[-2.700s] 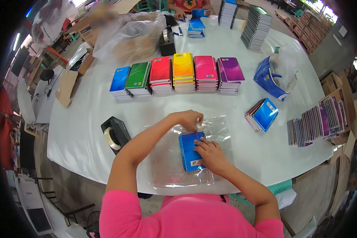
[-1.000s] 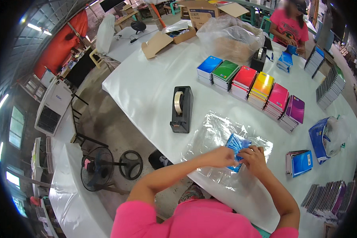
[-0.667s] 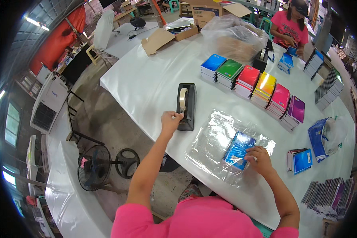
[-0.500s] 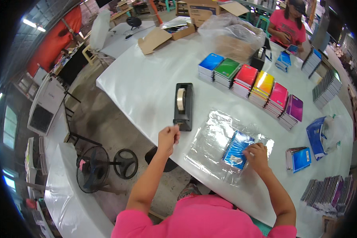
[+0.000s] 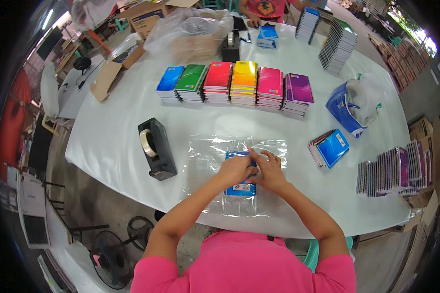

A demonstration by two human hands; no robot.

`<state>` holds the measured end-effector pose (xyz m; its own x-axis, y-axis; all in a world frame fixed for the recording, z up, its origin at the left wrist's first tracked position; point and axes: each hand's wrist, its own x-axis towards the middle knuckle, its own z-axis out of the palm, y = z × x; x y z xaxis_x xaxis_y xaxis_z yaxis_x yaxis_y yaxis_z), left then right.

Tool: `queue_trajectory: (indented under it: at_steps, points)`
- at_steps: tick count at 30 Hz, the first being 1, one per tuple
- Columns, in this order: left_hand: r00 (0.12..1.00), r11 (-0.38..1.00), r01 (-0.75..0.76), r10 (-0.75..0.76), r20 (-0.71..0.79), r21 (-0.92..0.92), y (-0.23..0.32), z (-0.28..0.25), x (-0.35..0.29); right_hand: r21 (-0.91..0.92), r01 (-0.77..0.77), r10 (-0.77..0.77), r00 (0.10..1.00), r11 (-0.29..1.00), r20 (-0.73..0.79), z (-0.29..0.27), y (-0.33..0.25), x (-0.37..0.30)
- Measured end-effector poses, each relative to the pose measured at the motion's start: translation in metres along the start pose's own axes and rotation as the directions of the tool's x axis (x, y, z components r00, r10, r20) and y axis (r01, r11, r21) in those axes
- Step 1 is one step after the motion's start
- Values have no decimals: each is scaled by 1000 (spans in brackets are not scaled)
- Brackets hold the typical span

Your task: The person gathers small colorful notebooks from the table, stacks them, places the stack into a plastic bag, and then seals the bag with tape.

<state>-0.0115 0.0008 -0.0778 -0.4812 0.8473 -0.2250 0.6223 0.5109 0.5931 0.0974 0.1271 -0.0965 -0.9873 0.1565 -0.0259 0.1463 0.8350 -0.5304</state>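
A blue spiral notebook (image 5: pixel 240 189) lies on clear plastic film (image 5: pixel 205 161) in front of me, with film over it. My left hand (image 5: pixel 234 171) is closed over the notebook's middle, knuckles up; what its fingertips pinch, if anything, is hidden. Against the notebook's right edge rests my right hand (image 5: pixel 271 172), fingers apart and thumb toward the left hand. To the left stands a black tape dispenser (image 5: pixel 162 155) with a roll of pale tape (image 5: pixel 147 142), touched by neither hand.
Beyond the film runs a row of notebook stacks (image 5: pixel 231 83) in several colours. Right of it are a small notebook pile (image 5: pixel 330 149), a blue bag (image 5: pixel 344 110) and upright spiral notebooks (image 5: pixel 391 171). Another person (image 5: pixel 264 10) is at the far side, near a second dispenser (image 5: pixel 231 49).
My left hand has moved from the tape dispenser to the notebook, beside my right hand. The notebook now lies straighter before me, and the view has swung to the right.
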Motion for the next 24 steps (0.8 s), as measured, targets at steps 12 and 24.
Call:
queue_trajectory:
  at_steps: [12, 24]
  points:
    - [898, 785, 60, -313, -310, -617, -19, -4, -38, 895, -261, 474, 878, 361, 65, 3, -18, -19]
    - [801, 925, -380, 339, -493, 20, -24, -21, -63, -180, 312, -357, 737, 933, -574, -4, -25, -39]
